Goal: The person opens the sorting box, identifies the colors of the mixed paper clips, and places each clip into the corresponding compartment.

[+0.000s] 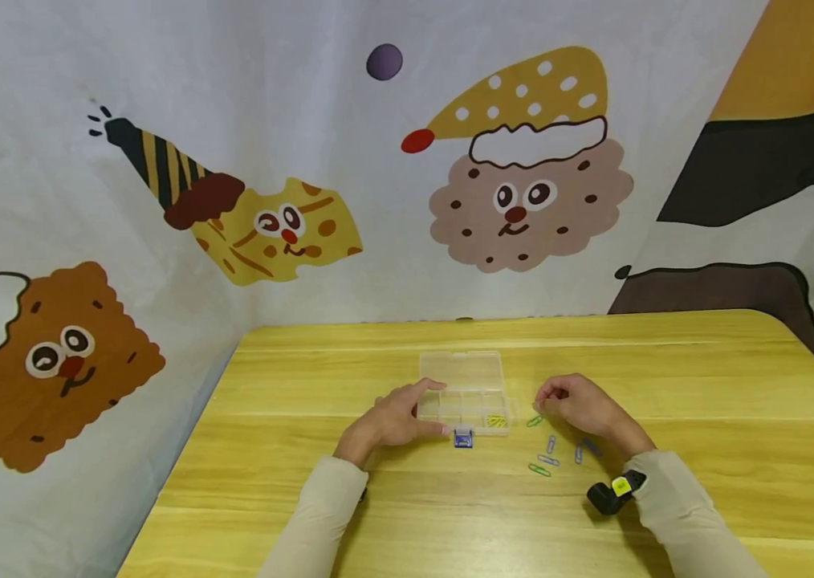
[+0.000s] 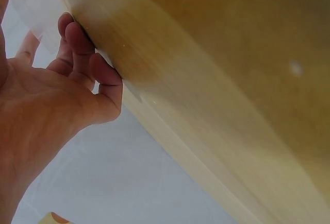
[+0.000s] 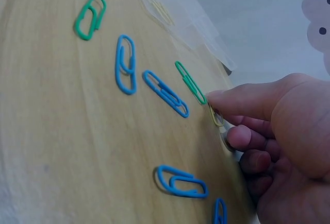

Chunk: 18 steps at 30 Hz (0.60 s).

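A clear plastic compartment box (image 1: pixel 461 371) lies on the table with its lid laid back. My left hand (image 1: pixel 398 416) holds the box's left end, thumb along the front and index finger reaching over the back. Yellow paper clips (image 1: pixel 497 421) fill the front right compartment. To the right of the box, my right hand (image 1: pixel 580 408) pinches a yellow paper clip (image 3: pixel 215 117) between thumb and index finger, low over the table. Right by those fingertips lies a green paper clip (image 3: pixel 190 83). In the left wrist view, the left hand's (image 2: pixel 56 92) fingertips are bent against the wooden surface.
Several blue paper clips (image 3: pixel 125 64) and another green paper clip (image 3: pixel 90 17) lie loose on the wooden table (image 1: pixel 450 522), in front of the right hand. A small blue piece (image 1: pixel 463 438) sits at the box's front edge. Behind the table hangs a cloth (image 1: pixel 306 80) with cartoon prints.
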Available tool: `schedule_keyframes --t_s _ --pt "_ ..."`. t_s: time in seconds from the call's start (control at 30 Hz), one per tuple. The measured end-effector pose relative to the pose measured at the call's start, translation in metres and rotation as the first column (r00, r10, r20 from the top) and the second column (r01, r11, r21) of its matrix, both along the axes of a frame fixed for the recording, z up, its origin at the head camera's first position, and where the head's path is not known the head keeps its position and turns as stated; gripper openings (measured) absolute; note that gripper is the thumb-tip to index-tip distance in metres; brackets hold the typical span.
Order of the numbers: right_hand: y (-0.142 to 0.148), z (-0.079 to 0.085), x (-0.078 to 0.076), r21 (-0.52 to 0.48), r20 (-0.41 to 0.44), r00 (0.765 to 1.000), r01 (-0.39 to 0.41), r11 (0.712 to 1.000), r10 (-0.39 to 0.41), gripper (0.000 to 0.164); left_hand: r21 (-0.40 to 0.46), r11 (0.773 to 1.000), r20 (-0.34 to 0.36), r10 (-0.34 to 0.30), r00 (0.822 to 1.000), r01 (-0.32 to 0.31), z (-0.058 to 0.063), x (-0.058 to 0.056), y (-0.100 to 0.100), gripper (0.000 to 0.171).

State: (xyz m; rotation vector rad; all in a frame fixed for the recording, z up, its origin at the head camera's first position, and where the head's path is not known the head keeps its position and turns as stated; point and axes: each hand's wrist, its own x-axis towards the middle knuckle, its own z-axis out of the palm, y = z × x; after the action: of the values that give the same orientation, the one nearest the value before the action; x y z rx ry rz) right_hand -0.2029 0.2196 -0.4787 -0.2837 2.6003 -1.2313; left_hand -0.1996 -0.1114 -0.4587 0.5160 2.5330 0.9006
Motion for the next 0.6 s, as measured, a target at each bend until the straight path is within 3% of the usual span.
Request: schedule_keyframes --t_s 0.6 --pt "-0.0022 0.0072 -0.0008 0.035 -0.014 0.999 -0.049 0.998 0.050 0.010 -0.007 1.000 -0.005 -0.022 1.000 0.022 0.0009 -0.0006 -0.0007 0.070"
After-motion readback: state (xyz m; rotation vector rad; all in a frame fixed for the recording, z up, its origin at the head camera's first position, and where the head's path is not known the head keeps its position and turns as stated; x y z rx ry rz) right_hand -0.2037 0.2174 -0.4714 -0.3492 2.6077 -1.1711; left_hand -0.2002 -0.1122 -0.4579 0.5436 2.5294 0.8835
